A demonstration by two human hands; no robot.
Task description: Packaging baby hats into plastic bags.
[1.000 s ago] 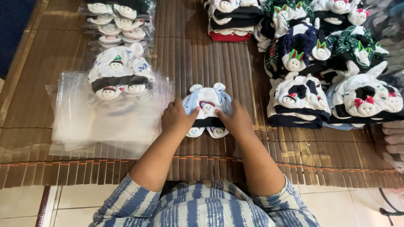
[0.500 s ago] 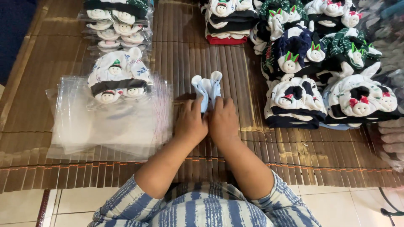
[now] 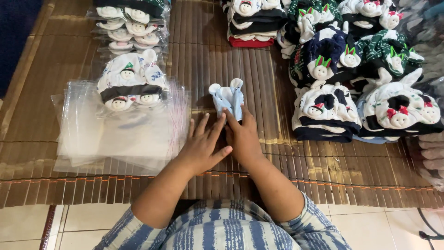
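- Head view, nearest: a blue-and-white striped shirt (image 3: 226,231) fills the bottom edge, with pale floor tiles (image 3: 27,227) on either side of it.
- Both forearms reach forward over a brown slatted bamboo mat (image 3: 222,60) laid on the floor.
- Left hand (image 3: 203,146) lies flat, fingers spread, its grip released; the fingertips touch the lower edge of a folded light-blue baby hat (image 3: 226,98).
- Right hand (image 3: 243,136) presses down on the same hat, fingers together, clenched on nothing.
- That hat sits mid-mat, folded narrow, its two small ears pointing away from the person.
- Just left lies a stack of clear plastic bags (image 3: 120,134), and a white printed hat (image 3: 132,81) rests on its far part.
- Farther left, bagged hats (image 3: 129,28) form a pile.
- At right and far, piles of loose hats (image 3: 360,69) in white, navy and green crowd the mat.
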